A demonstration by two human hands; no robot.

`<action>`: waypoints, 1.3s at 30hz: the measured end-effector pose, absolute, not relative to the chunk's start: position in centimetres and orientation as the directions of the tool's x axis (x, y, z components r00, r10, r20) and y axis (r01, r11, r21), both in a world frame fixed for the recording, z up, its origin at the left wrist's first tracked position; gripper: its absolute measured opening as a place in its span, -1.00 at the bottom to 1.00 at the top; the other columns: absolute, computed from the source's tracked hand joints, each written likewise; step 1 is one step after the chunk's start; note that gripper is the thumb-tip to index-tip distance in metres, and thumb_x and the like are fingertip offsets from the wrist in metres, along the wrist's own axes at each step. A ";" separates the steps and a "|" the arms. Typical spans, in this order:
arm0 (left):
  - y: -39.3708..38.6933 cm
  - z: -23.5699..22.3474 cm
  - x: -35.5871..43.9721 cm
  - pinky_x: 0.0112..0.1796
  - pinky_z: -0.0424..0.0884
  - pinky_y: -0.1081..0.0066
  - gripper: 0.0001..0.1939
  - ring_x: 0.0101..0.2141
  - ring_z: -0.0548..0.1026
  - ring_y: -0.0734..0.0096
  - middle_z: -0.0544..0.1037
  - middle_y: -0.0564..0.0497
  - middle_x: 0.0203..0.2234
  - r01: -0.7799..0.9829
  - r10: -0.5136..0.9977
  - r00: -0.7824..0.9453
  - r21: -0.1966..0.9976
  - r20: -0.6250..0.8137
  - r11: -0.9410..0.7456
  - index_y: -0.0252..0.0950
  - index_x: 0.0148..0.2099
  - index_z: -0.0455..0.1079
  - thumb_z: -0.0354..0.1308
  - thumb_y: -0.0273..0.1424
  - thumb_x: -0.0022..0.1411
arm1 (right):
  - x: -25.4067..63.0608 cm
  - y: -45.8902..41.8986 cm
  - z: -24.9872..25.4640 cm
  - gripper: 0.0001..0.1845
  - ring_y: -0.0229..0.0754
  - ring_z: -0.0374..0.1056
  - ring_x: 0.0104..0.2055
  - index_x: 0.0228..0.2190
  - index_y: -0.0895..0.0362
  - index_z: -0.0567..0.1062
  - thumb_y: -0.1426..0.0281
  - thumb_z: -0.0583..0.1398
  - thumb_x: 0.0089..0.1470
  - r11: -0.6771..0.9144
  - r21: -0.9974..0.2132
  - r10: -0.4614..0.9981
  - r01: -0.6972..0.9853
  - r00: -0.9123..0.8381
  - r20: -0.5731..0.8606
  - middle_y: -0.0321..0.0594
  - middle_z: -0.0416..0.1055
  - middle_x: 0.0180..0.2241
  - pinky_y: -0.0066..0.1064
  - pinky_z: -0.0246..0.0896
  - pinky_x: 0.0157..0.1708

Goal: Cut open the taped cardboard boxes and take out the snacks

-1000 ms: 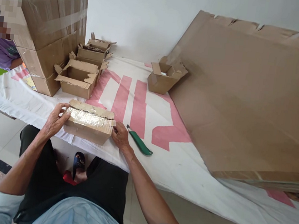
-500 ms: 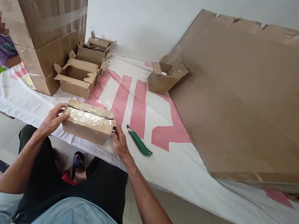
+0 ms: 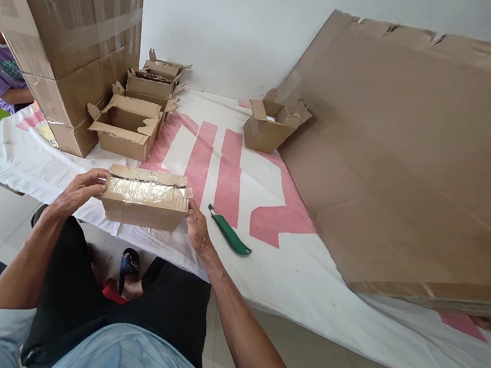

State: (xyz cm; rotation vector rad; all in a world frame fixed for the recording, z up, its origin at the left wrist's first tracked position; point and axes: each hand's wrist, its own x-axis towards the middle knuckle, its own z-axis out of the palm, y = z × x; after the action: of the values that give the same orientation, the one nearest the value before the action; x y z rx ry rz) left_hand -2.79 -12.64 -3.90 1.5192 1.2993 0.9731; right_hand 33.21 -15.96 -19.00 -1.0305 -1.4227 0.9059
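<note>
Location type: an improvised packing work area, exact premises undetermined — indicated by a cloth-covered table (image 3: 301, 276), stacked taped cartons (image 3: 63, 27), open small boxes (image 3: 127, 129), a utility knife (image 3: 230, 233) and a tiled floor (image 3: 7, 210).

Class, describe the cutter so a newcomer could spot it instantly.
Find the huge cardboard at the right of the cloth-covered table. Between it and the right hand lies the cutter, its curved green handle unlike the brown boxes nearby.

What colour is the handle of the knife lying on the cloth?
The knife handle is dark green, seen best in the head view.
</note>
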 end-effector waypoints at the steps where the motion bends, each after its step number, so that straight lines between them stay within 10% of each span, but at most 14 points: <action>1: -12.6 -3.8 -2.7 -0.14 0.69 0.18 -0.60 -0.02 0.71 -0.02 0.70 -0.20 0.23 0.294 0.990 0.138 0.954 0.011 -0.052 -0.20 -0.13 0.72 0.53 -0.07 0.05 | 33.2 -15.9 -19.0 -0.12 0.30 0.56 0.35 0.32 -0.06 0.66 -0.43 0.12 0.46 0.322 -0.942 0.947 0.095 -0.008 0.322 0.01 0.68 0.26 0.16 0.48 0.40; 31: -11.6 -4.0 -2.3 -0.25 0.67 0.31 -0.42 -0.05 0.65 0.07 0.72 -0.17 -0.02 0.323 0.995 0.100 0.944 0.031 -0.062 -0.24 -0.23 0.70 0.55 0.20 0.08 | 32.6 -17.2 -21.0 -0.13 0.22 0.55 0.34 0.46 -0.04 0.47 -0.20 0.40 0.35 0.259 -0.964 0.964 0.060 -0.071 0.255 0.06 0.55 0.42 0.09 0.58 0.31; 39: -11.5 -3.5 -2.7 -0.22 0.64 0.36 -0.56 -0.12 0.62 0.19 0.70 -0.11 -0.02 0.276 0.990 0.140 0.961 -0.001 -0.038 -0.24 -0.29 0.66 0.61 -0.01 0.00 | 32.6 -17.3 -20.7 -0.08 0.27 0.47 0.45 0.51 0.02 0.41 -0.20 0.36 0.37 0.241 -0.966 0.968 0.092 -0.097 0.232 0.12 0.48 0.49 0.12 0.46 0.42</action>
State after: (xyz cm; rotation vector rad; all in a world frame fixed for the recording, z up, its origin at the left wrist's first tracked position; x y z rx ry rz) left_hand -2.72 -11.55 -3.55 1.4895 1.2946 0.9722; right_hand 32.62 -17.30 -20.74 -1.0607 -1.4510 1.0394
